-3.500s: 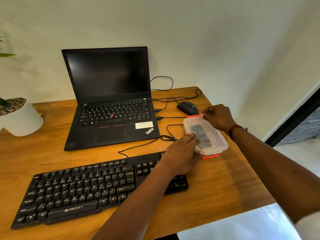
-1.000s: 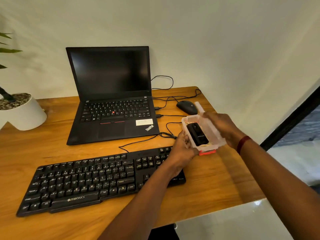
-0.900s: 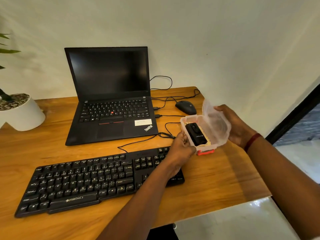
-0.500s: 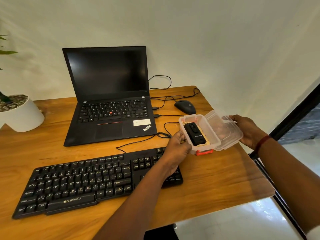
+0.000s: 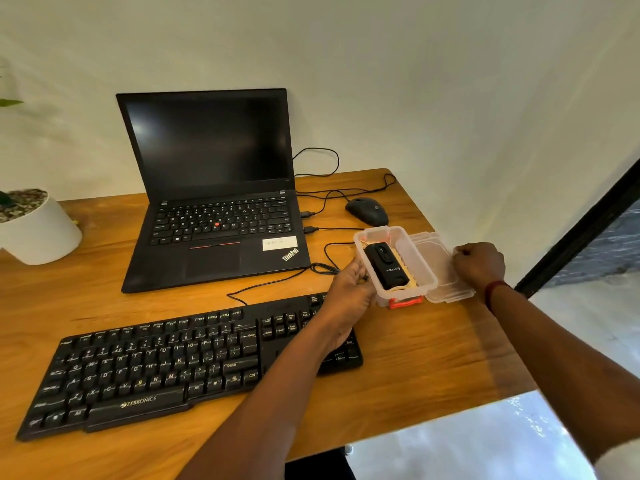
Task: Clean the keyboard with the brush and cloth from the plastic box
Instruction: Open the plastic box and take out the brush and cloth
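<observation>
The wooden desk (image 5: 398,368) spreads under me, and both my forearms reach across it from the lower right. On it sit one open laptop (image 5: 211,188) with a dark screen, one black keyboard (image 5: 156,368) lying closest to me, one white plant pot (image 5: 38,230) at the far left, and one black mouse (image 5: 367,211) near the back right corner. Right of the keyboard stands one clear plastic box (image 5: 412,258) with a red clasp at its near end; its lid (image 5: 440,268) lies flat and open on the desk, just beside the box's right wall. My left hand (image 5: 349,299) stretches over the keyboard's right end, fingers curled together against the box's left wall, steadying it. My right hand (image 5: 479,265), a red band at its wrist, rests at the lid's outer edge with the fingers folded in on the rim. Inside the box I count one black oblong item (image 5: 384,268) lying lengthwise on something pale yellow; I cannot tell which is the brush or the cloth.
</observation>
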